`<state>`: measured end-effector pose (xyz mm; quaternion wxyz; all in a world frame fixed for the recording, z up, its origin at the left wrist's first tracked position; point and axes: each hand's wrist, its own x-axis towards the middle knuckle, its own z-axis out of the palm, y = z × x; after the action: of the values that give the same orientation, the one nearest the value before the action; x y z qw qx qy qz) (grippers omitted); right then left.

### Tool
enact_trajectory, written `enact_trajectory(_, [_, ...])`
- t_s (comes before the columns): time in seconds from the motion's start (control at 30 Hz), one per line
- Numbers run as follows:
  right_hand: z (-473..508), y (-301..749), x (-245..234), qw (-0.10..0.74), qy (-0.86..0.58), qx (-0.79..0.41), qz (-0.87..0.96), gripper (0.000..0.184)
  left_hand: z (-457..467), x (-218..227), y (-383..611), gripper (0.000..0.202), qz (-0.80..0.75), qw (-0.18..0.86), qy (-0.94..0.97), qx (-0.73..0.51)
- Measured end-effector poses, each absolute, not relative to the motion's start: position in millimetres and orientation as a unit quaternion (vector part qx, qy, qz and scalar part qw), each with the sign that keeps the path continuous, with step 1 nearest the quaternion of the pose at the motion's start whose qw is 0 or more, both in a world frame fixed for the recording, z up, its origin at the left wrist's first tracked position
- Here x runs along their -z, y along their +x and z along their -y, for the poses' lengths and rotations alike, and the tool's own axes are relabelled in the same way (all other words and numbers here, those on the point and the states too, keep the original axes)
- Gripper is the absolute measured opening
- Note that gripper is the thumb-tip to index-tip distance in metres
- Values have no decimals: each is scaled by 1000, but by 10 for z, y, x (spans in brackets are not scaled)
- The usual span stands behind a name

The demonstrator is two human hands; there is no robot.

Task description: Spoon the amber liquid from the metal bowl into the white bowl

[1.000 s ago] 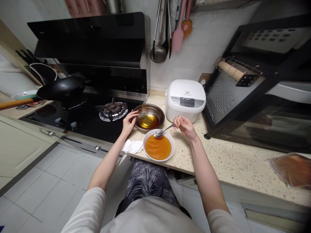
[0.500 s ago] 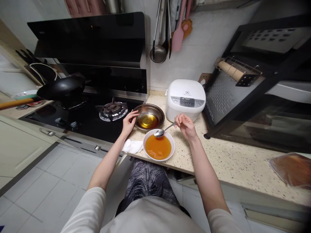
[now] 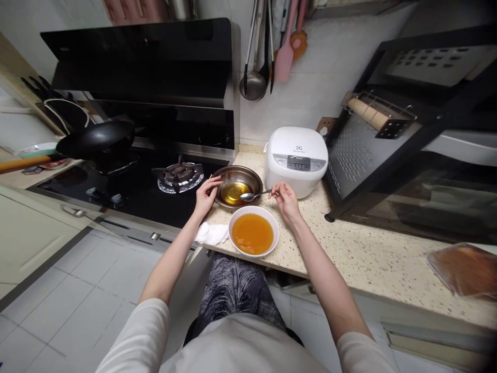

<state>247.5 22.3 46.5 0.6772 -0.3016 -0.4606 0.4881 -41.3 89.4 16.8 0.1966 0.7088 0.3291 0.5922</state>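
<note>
My left hand (image 3: 206, 196) grips the left rim of a stainless steel bowl (image 3: 250, 175), which has a shallow pool of clear yellow oil-like liquid (image 3: 234, 193) in it. Between the fingers of my right hand (image 3: 286, 201) is the handle of a metal spoon (image 3: 248, 197). The spoon's head hangs over the right part of the steel bowl; whether it touches the liquid I cannot tell. Nearer to me, a white bowl (image 3: 276, 234) full of orange-brown liquid stands at the counter's front edge. A crumpled white cloth or tissue (image 3: 212, 234) lies left of it.
A white rice cooker (image 3: 297, 150) stands behind my right hand. Left is a gas hob (image 3: 147, 202) with a black wok (image 3: 97, 140). A black rack (image 3: 373, 171) rises at the right, and a bag of something brown (image 3: 464, 269) lies on the speckled counter (image 3: 365, 259).
My right hand has moved the spoon back and left, from over the white bowl to over the steel bowl. My left hand has stayed at the steel rim.
</note>
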Motion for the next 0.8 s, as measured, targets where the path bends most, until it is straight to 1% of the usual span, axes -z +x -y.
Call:
enact_trajectory(0.4, [-299, 2350, -270, 615, -331, -519, 492, 45, -875, -166, -402, 20, -333, 202, 706, -591])
enact_trajectory(0.57, [-320, 2302, -194, 615, -333, -533, 476, 46, -880, -155, -396, 20, -335, 203, 704, -592])
enact_trajectory(0.8, [-303, 2282, -144, 620, -325, -550, 455, 40, -904, -130, -383, 21, -322, 202, 703, -601])
